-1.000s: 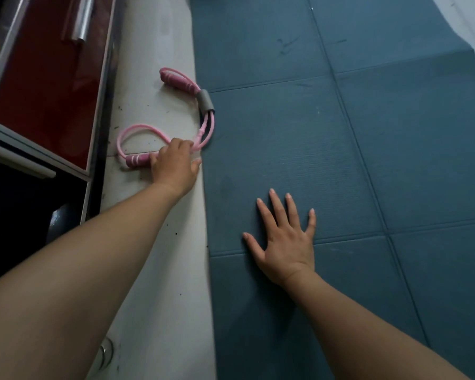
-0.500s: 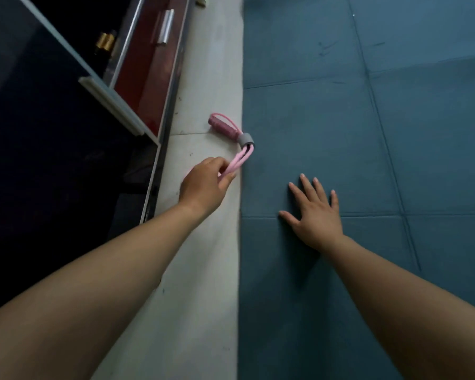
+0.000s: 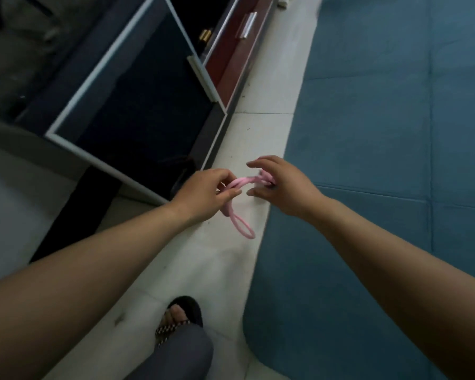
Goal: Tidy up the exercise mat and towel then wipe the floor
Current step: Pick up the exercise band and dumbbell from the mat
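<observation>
While held above the floor (image 3: 258,138), band (image 3: 240,183) pinched by left hand (image 3: 203,193), other end gripped in right hand (image 3: 283,187), loop dangling, mat (image 3: 368,133) just beside.

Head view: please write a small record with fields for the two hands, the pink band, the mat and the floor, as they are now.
left hand: grips one end of the pink band
right hand: holds the other end, fingers curled round it
pink band: runs between both hands, one loop hangs under the left hand
mat: blue, flat, on the right
floor: pale tiles between mat and dark cabinet
</observation>
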`<state>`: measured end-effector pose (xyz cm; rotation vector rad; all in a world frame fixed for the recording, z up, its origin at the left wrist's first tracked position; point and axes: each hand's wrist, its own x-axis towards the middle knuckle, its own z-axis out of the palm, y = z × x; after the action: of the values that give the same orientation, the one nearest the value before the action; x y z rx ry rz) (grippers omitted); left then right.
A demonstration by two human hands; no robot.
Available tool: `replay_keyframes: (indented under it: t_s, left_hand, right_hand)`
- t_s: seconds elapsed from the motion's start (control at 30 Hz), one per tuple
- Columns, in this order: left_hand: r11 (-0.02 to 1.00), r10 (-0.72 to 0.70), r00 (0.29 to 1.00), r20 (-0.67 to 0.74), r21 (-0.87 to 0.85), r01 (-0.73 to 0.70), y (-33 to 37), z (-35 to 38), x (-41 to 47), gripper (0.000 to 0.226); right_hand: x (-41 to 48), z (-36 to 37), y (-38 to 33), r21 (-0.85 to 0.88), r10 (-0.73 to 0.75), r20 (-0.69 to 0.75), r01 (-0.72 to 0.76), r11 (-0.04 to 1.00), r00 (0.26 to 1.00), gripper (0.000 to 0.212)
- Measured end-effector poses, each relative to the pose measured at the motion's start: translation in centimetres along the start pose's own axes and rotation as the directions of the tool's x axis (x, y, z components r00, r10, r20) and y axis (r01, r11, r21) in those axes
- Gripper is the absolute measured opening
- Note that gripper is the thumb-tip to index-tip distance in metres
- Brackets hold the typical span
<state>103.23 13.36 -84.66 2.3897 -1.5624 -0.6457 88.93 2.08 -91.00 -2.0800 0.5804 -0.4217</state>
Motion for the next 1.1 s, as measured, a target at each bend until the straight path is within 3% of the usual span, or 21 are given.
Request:
replay_keyframes:
  t_s: [0.17,0.23,0.33,0.47,0.53,0.67,0.77,0.93,1.1]
  left_hand:
    - [0.997,-0.061,0.997,-0.054,0.043,0.064,-2.7,-2.2,-5.9,0.011]
    - [0.998,-0.052,0.992,-0.114,0.027,0.055,-4.2,-1.7,-7.9,0.015]
    - [0.996,-0.07,0.982,-0.176,-0.065,0.06,-6.9,0.4,-10.3,0.014]
    - [0.989,-0.078,0.99,-0.121,-0.135,0.061,-10.9,0.6,-13.1,0.007]
    - [0.983,-0.076,0.99,-0.116,-0.174,0.055,-13.0,-0.2,-14.7,0.016]
    - [0.964,-0.108,0.987,-0.118,-0.254,0.075,-17.1,-1.6,-18.0,0.022]
    - [0.958,-0.159,0.979,-0.129,-0.262,0.121,-20.9,-2.5,-20.3,0.02]
    - [0.947,-0.249,0.944,-0.218,-0.26,0.19,-27.7,-4.0,-25.2,0.02]
    - [0.92,-0.376,0.887,-0.267,-0.221,0.324,-33.2,-5.1,-31.5,0.023]
  right_hand:
    - [0.0,2.1,-3.8,-0.006,0.002,0.178,-0.001,1.0,0.984,0.017]
    - [-0.3,3.3,-4.8,-0.005,0.018,0.262,-0.017,1.0,0.965,0.015]
    - [-0.4,4.7,-6.7,-0.159,0.012,0.313,0.04,0.986,0.95,0.012]
    - [-1.2,7.3,-10.0,-0.201,0.06,0.378,0.018,0.979,0.924,0.002]
    - [-1.7,9.1,-11.6,-0.298,0.009,0.374,0.111,0.948,0.928,0.005]
    - [-1.4,13.0,-14.5,-0.29,0.089,0.425,0.042,0.956,0.901,0.004]
    - [-0.2,16.8,-16.7,-0.347,0.097,0.443,0.071,0.935,0.891,0.008]
    - [1.9,24.7,-21.0,-0.311,0.055,0.495,0.118,0.943,0.867,0.009]
    - [2.5,31.8,-24.9,-0.115,-0.069,0.472,0.139,0.984,0.879,0.005]
